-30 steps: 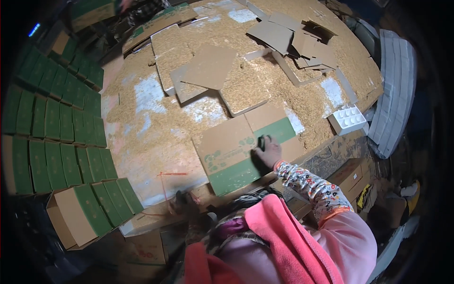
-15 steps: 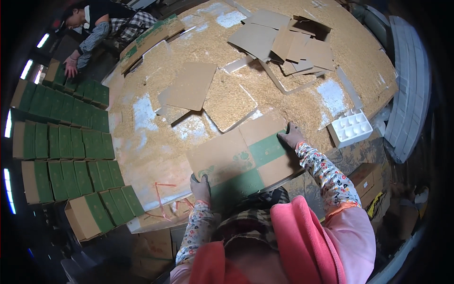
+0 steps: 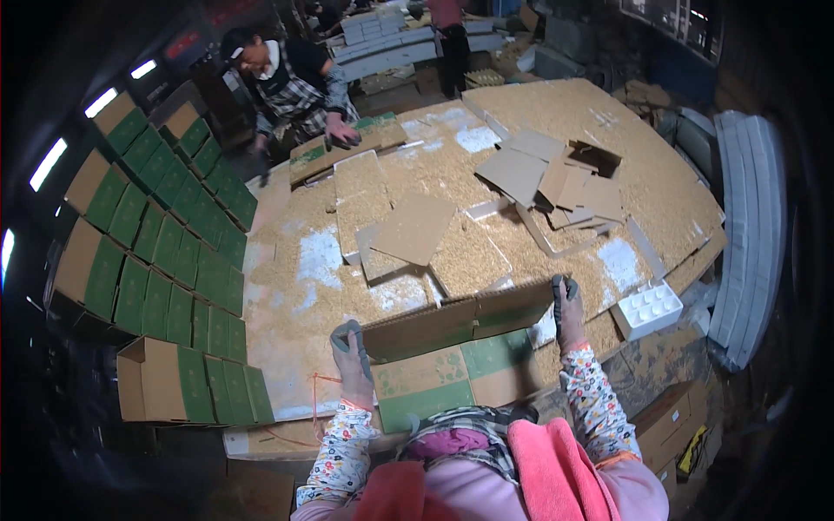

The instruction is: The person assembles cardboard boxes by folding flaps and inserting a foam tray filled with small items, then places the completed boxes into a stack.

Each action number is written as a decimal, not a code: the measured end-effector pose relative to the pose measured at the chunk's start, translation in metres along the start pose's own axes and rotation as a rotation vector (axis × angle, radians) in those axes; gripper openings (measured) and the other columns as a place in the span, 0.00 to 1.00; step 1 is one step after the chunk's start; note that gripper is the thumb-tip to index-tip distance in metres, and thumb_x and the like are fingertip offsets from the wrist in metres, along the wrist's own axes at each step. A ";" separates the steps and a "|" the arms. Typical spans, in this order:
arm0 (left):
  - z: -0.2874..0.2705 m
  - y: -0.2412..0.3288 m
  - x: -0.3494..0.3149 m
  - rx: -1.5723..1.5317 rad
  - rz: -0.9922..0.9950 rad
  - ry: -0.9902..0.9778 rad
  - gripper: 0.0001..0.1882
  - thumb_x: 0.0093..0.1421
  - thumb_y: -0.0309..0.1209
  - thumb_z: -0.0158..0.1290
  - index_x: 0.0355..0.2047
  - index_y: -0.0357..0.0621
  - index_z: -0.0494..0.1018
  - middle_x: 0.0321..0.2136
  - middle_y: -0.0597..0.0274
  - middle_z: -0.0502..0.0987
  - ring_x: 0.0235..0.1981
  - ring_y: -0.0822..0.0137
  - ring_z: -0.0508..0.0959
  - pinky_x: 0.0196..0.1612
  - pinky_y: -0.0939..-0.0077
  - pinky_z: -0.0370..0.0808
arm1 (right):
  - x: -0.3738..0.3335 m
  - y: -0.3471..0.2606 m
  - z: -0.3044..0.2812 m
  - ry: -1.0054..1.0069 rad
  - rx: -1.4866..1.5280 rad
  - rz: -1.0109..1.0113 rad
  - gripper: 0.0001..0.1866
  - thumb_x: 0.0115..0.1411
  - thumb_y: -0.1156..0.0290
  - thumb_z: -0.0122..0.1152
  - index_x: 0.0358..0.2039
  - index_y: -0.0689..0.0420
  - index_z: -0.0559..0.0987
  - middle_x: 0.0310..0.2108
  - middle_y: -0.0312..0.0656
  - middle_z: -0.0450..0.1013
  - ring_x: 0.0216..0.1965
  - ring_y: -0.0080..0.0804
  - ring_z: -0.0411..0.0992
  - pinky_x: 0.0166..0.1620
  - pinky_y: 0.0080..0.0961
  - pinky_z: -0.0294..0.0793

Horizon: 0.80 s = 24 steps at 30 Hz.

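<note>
A brown and green flattened cardboard box (image 3: 426,375) lies in front of me at the table's near edge. Its far part stands up as a long brown wall, while the printed near part stays flat. My left hand (image 3: 354,352), gloved with dark fingertips, closes on the left end of that raised wall. At the opposite end my right hand (image 3: 568,311), gloved the same way, grips the top corner. Both thumbs and fingers are bent around the cardboard edge.
Loose cardboard sheets (image 3: 415,229) lie on the grain-covered table (image 3: 625,113). A white molded tray (image 3: 648,311) sits at right. Green and brown boxes (image 3: 174,260) stand in rows at left. Across the table, a person (image 3: 295,95) rests a gloved hand on flat cardboard (image 3: 382,135).
The cardboard lay flat and now has its far part raised upright, with both my hands farther away from me. My view has tilted up, and the co-worker's hand has moved onto cardboard.
</note>
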<state>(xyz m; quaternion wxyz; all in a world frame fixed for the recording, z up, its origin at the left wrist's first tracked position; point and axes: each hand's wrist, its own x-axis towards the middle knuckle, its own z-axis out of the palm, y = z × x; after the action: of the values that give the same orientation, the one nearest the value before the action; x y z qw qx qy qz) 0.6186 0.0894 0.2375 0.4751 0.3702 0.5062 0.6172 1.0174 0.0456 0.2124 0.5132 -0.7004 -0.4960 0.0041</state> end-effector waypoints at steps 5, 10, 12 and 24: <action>-0.038 -0.013 0.060 0.011 -0.135 -0.042 0.12 0.55 0.25 0.59 0.39 0.44 0.70 0.36 0.60 0.76 0.36 0.70 0.78 0.36 0.79 0.75 | -0.029 -0.072 0.017 0.087 0.651 0.370 0.19 0.55 0.65 0.65 0.39 0.63 0.68 0.32 0.39 0.68 0.33 0.25 0.67 0.39 0.22 0.69; 0.004 0.085 0.026 1.203 0.078 -0.749 0.21 0.58 0.47 0.48 0.43 0.47 0.76 0.41 0.51 0.76 0.47 0.54 0.73 0.56 0.54 0.60 | -0.012 -0.035 0.012 -0.389 0.590 0.473 0.24 0.53 0.66 0.65 0.45 0.64 0.66 0.38 0.44 0.67 0.40 0.31 0.68 0.45 0.25 0.70; 0.037 0.053 -0.025 1.504 0.478 -1.054 0.27 0.59 0.54 0.42 0.42 0.45 0.75 0.42 0.51 0.76 0.47 0.55 0.74 0.58 0.47 0.54 | -0.013 -0.061 0.046 -0.205 0.727 0.525 0.40 0.50 0.58 0.68 0.56 0.67 0.59 0.51 0.54 0.62 0.53 0.40 0.64 0.55 0.31 0.65; 0.003 -0.044 -0.034 1.090 -0.144 -0.363 0.67 0.38 0.71 0.55 0.63 0.29 0.44 0.62 0.39 0.50 0.65 0.45 0.49 0.65 0.45 0.39 | 0.123 -0.060 0.074 -1.415 0.314 0.149 0.29 0.54 0.46 0.62 0.45 0.60 0.79 0.41 0.43 0.77 0.46 0.30 0.73 0.54 0.25 0.67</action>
<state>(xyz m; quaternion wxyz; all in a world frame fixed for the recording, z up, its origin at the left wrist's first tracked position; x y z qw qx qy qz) 0.6396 0.0592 0.1955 0.3358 0.6260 0.6854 0.1600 0.9998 0.1832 0.2826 0.1624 -0.4801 -0.6535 0.5622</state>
